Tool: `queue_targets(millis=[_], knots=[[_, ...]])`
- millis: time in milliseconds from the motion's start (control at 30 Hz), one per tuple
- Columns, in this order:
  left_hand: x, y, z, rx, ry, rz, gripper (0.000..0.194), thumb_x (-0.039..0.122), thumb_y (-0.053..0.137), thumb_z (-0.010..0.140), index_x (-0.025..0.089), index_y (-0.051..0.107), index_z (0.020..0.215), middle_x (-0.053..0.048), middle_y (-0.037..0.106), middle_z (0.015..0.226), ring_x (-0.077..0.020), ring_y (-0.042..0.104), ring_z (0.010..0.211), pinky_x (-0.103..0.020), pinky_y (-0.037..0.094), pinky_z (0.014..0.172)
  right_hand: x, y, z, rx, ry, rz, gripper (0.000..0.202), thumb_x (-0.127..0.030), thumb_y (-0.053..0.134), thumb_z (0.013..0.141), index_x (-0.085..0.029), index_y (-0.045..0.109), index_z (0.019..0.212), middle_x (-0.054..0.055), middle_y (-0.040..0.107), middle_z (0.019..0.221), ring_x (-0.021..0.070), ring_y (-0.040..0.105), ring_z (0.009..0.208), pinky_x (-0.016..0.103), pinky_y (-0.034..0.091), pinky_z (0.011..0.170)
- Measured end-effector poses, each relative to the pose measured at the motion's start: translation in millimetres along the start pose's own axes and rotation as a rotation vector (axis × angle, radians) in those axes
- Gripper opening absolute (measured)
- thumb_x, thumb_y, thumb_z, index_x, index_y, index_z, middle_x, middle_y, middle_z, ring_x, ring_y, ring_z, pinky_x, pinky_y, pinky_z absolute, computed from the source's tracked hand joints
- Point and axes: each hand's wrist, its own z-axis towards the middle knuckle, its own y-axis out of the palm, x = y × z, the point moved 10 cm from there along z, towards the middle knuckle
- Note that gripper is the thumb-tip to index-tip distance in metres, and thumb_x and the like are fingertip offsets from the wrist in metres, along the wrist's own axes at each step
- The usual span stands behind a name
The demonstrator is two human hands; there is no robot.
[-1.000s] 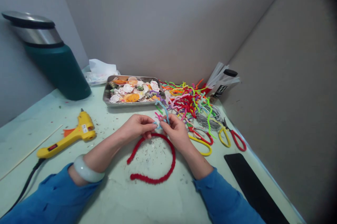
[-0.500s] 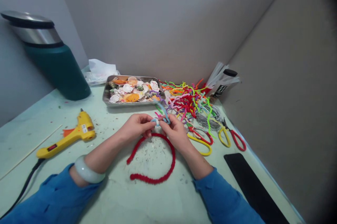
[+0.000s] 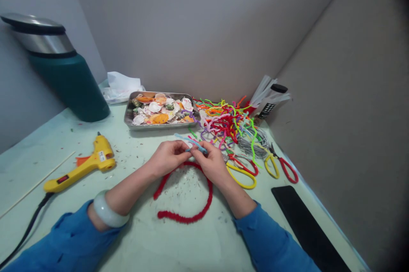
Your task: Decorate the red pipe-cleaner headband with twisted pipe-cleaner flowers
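Note:
A light blue pipe cleaner (image 3: 198, 146) is pinched between my two hands, its free end pointing up and to the left. My left hand (image 3: 171, 156) is closed at its left part, beside a small white piece (image 3: 189, 145) that shows between the hands. My right hand (image 3: 211, 160) is closed on the blue pipe cleaner, fingertips close to those of the left. Below both hands a red fuzzy headband (image 3: 209, 197) lies on the table in an open loop; its top is partly behind the fingers.
Yellow glue gun (image 3: 99, 157) and thin stick (image 3: 38, 183) at left, teal bottle (image 3: 72, 80) behind. Shell tray (image 3: 159, 126), coloured pipe cleaners (image 3: 228, 123) and black-lidded container (image 3: 271, 101) at the back. Scissors (image 3: 289, 170) and a black strip (image 3: 300, 221) at right.
The free end of the blue pipe cleaner has swung down and to the left. My hands have drawn slightly closer together, and the left forearm has shifted a little to the right.

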Motion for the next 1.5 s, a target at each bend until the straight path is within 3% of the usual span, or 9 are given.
queue_targets(millis=[233, 500, 733, 1000, 1500], knots=[[5.4, 2.1, -5.4, -0.02, -0.077, -0.062, 0.02, 0.034, 0.064, 0.069, 0.016, 0.056, 0.072, 0.004, 0.054, 0.048, -0.008, 0.045, 0.04, -0.019, 0.032, 0.041, 12.2, 3.9, 2.1, -0.03, 0.089, 0.164, 0.014, -0.032, 0.057, 0.078, -0.018, 0.058, 0.078, -0.006, 0.044, 0.054, 0.0093, 0.038, 0.05, 0.021, 0.031, 0.049], [3.9, 2.8, -4.4, -0.045, -0.06, -0.094, 0.021, 0.034, 0.064, 0.072, 0.016, 0.054, 0.073, 0.004, 0.056, 0.046, -0.0069, 0.043, 0.037, -0.018, 0.03, 0.04, 0.7, 3.1, 0.4, -0.046, 0.038, 0.095, 0.013, -0.031, 0.057, 0.079, -0.019, 0.055, 0.076, -0.006, 0.047, 0.056, 0.0094, 0.043, 0.051, 0.021, 0.034, 0.05], [6.2, 2.1, -5.2, -0.015, -0.072, -0.123, 0.019, 0.032, 0.063, 0.071, 0.016, 0.054, 0.073, 0.003, 0.056, 0.045, -0.0074, 0.043, 0.037, -0.018, 0.031, 0.04, 5.8, 5.4, -0.2, -0.031, 0.071, 0.186, 0.015, -0.034, 0.056, 0.079, -0.019, 0.054, 0.079, -0.004, 0.051, 0.066, 0.0088, 0.044, 0.05, 0.021, 0.038, 0.048], [5.1, 3.5, -4.3, -0.017, -0.082, -0.128, 0.017, 0.031, 0.062, 0.07, 0.017, 0.053, 0.071, 0.005, 0.055, 0.046, -0.0068, 0.042, 0.035, -0.018, 0.029, 0.039, -4.1, 1.6, -0.2, -0.002, -0.007, 0.097, 0.012, -0.029, 0.055, 0.08, -0.018, 0.056, 0.076, -0.003, 0.052, 0.066, 0.0109, 0.046, 0.06, 0.022, 0.039, 0.059], [0.0, 1.8, -6.0, 0.0, -0.117, -0.258, 0.017, 0.029, 0.066, 0.068, 0.016, 0.056, 0.071, 0.003, 0.056, 0.045, -0.0073, 0.043, 0.038, -0.019, 0.031, 0.041, 3.5, -0.5, 1.0, 0.026, 0.023, 0.125, 0.013, -0.031, 0.056, 0.078, -0.018, 0.056, 0.076, -0.003, 0.054, 0.064, 0.0107, 0.047, 0.056, 0.022, 0.039, 0.053]])
